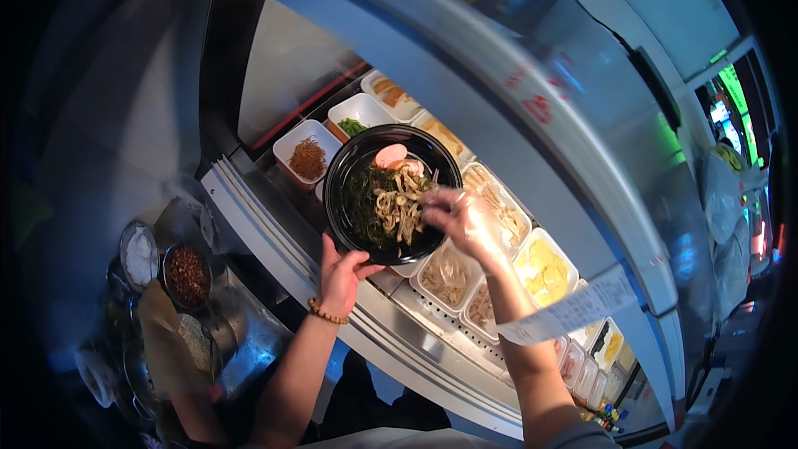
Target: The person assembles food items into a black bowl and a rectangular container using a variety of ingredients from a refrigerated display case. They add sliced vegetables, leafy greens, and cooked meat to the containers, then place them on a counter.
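Note:
My left hand (342, 276) grips the near rim of a black round bowl (336, 191), held over a chilled food counter. Inside the bowl lie dark green seaweed (362, 208), pale strips (405, 204) and pink slices (391, 155). My right hand (462, 218), in a clear plastic glove, hovers at the bowl's right edge with fingers pinched on some pale strips. A bead bracelet (326, 313) circles my left wrist.
White rectangular tubs fill the counter: brown shreds (307, 158), green bits (352, 125), pale strips (447, 276), yellow slices (544, 266). A curved glass cover (532, 58) arches above. A paper slip (573, 309) hangs from its frame. Metal bowls of seasoning (188, 273) sit lower left.

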A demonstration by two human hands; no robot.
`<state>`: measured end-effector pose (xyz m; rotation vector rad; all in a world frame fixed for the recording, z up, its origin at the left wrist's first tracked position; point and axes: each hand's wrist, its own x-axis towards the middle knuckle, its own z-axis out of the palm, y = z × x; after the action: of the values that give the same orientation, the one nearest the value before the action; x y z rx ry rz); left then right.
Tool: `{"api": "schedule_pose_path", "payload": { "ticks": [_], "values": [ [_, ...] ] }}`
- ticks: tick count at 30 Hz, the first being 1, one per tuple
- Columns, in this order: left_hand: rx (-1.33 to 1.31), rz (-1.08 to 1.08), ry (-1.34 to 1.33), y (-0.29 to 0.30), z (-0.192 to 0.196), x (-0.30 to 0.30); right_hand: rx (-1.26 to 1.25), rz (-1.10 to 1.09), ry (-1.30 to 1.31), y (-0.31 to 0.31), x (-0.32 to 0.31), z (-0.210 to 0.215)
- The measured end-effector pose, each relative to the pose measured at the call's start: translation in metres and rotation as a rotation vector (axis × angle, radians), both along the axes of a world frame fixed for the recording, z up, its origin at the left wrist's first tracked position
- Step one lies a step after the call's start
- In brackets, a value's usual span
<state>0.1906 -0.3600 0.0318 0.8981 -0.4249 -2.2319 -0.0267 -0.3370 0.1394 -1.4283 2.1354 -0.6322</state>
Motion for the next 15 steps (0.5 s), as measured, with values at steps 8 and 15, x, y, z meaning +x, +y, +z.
{"api": "schedule_pose_path", "payload": {
  "ticks": [8, 15],
  "values": [
    [0.039, -0.146, 0.085, 0.092, 0.048, 0.014, -0.254, -0.193, 0.046, 0.147, 0.027, 0.036],
    [0.064, -0.192, -0.007, 0.228, 0.069, 0.016, -0.196, -0.265, -0.120, 0.307, 0.046, 0.069]
  ]
}}
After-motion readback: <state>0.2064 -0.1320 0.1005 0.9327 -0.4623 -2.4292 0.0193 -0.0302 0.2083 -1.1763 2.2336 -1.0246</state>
